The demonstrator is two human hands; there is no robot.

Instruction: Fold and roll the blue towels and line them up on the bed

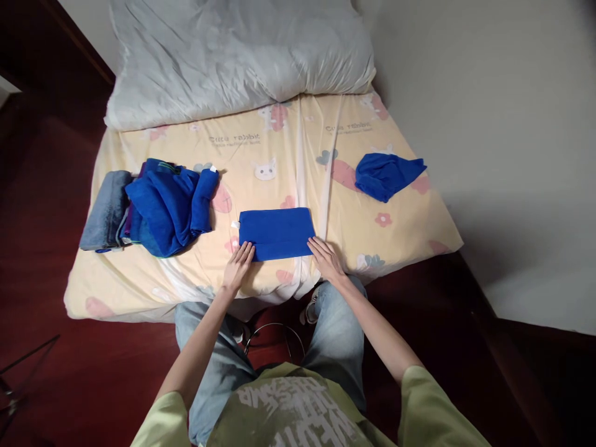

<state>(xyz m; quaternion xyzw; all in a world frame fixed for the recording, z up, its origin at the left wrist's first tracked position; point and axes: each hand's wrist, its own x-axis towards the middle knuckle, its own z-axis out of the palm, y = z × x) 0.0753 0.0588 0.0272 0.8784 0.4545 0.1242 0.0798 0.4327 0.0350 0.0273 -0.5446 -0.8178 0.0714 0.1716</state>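
A blue cloth (277, 231), folded into a flat rectangle with a small white tag at its left edge, lies near the front edge of the bed. My left hand (239, 266) rests on its lower left corner, fingers lying flat. On the lower right corner are the fingertips of my right hand (326, 257), also laid out flat. Neither hand is wrapped round the cloth.
Crumpled blue cloths (165, 208) are heaped on the left beside a rolled grey cloth (107, 208). Another crumpled blue cloth (387, 176) lies to the right. A large grey-white bundle (242, 56) covers the back of the patterned bed (186, 149). A wall stands at right.
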